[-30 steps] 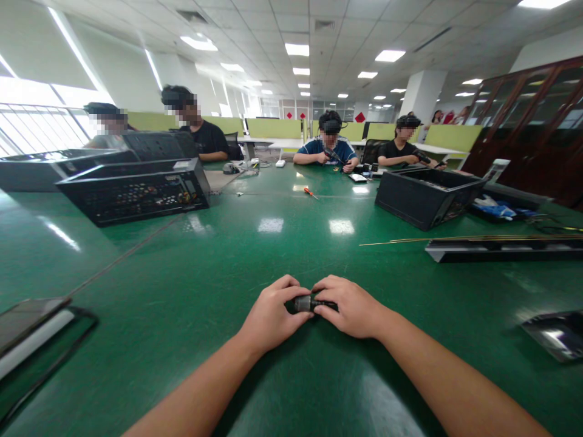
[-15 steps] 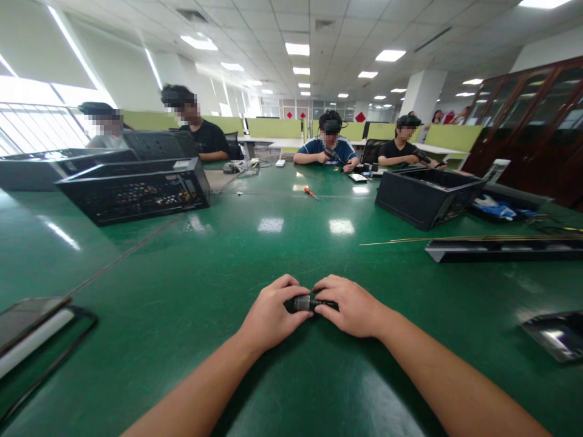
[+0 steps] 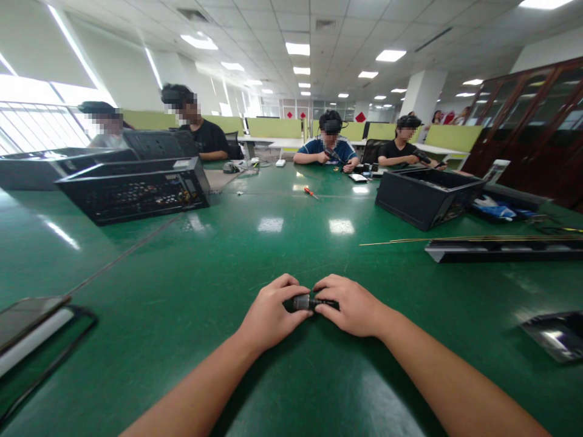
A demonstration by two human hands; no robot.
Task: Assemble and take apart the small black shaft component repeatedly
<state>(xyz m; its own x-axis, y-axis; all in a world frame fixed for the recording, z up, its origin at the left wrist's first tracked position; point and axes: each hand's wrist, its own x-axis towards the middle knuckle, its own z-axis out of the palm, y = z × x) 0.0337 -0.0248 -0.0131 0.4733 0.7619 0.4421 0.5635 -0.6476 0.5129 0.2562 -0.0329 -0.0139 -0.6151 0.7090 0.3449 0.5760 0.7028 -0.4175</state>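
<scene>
Low over the green table (image 3: pixel 314 255), both hands hold one small dark piece (image 3: pixel 301 302). It has a thick grey-black cylindrical body and a thinner, ribbed black end; its exact kind I cannot make out. My left hand (image 3: pixel 271 312) has thumb and fingers closed around the thick body from the left. From the right, my right hand (image 3: pixel 350 304) pinches the thin end. The fingertips of the two hands almost meet over the piece, and parts of it are hidden by them.
Open black computer cases (image 3: pixel 141 194) stand at back left, another case (image 3: pixel 423 197) at back right. An orange screwdriver (image 3: pixel 311 193) lies mid-table. Thin rods and a black metal rail (image 3: pixel 496 250) are at right. A dark glossy object (image 3: pixel 555 335) lies near right. Several people sit beyond.
</scene>
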